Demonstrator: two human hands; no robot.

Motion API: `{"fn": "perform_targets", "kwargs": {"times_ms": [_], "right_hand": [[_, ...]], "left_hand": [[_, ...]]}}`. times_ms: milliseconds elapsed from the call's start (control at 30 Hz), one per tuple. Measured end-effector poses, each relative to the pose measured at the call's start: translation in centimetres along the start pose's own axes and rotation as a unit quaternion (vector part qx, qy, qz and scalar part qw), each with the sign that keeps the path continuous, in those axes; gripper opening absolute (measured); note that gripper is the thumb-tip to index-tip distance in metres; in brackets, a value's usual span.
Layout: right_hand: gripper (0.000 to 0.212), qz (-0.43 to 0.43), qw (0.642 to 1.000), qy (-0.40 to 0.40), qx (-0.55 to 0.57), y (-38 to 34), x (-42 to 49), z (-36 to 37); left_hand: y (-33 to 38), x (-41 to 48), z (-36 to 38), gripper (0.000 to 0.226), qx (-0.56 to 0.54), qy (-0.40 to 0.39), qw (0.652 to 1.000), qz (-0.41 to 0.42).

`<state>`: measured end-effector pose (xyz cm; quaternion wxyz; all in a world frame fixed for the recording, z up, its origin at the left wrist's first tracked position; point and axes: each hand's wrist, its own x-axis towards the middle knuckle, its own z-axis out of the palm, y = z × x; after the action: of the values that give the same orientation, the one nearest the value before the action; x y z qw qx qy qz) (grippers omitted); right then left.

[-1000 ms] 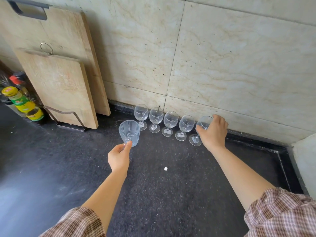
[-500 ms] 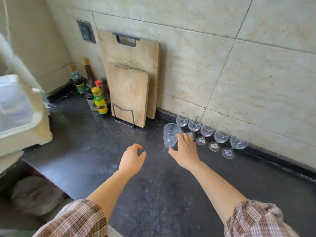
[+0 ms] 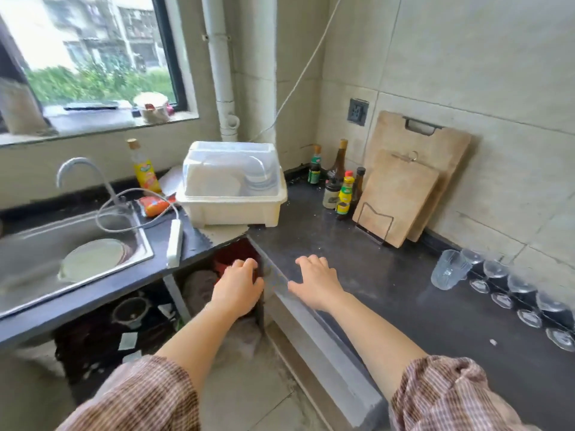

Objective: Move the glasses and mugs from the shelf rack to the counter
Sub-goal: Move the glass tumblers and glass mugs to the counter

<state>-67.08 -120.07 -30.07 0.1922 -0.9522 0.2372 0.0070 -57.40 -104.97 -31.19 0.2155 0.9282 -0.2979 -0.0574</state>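
Left hand (image 3: 238, 286) empty, fingers loosely curled, out past the counter edge. Right hand (image 3: 315, 279) empty, fingers spread, palm down over the dark counter (image 3: 389, 293). Far right: clear tumbler (image 3: 449, 269) upright on counter, just beside a row of wine glasses (image 3: 522, 290) along the wall.

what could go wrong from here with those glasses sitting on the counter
The clear ribbed tumbler stands right against the row of stemmed wine glasses along the tiled wall; setting another glass down there could knock one into the next. Both hands are empty, the left hand off the black stone counter edge and the right hand over it, so a loose plaid sleeve may sweep the nearest stems when reaching back.
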Motion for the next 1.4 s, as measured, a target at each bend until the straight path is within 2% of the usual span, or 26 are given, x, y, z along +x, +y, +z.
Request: {"fn": "perform_targets", "kwargs": {"times_ms": [267, 500, 633, 900, 1100, 1400], "right_hand": [[0.059, -0.161, 0.986, -0.029, -0.046, -21.7, -1.8, 4.5], [0.066, -0.308, 0.948, -0.038, -0.066, -39.4, -2.1, 7.9], [0.062, -0.388, 0.919, -0.035, -0.067, -48.8, -1.3, 10.1], [0.057, -0.467, 0.882, -0.041, -0.046, -67.9, 2.1, 14.8], [0.055, -0.501, 0.863, -0.056, -0.028, -80.7, 4.4, 17.6], [0.059, -0.517, 0.853, -0.069, -0.005, -95.5, 6.6, 21.6]], "left_hand": [[-16.7, -10.7, -12.2, 0.041, 0.046, 0.089, 0.986, -0.134], [-28.6, -17.5, -21.3, 0.042, 0.062, 0.158, 0.948, -0.27], [-35.6, -20.0, -26.3, 0.044, 0.092, 0.184, 0.927, -0.312], [-49.5, -21.0, -36.6, 0.038, 0.112, 0.237, 0.886, -0.382], [-57.7, -20.4, -43.1, 0.04, 0.036, 0.317, 0.853, -0.413], [-70.3, -20.0, -50.3, 0.041, 0.036, 0.329, 0.846, -0.418]]}}
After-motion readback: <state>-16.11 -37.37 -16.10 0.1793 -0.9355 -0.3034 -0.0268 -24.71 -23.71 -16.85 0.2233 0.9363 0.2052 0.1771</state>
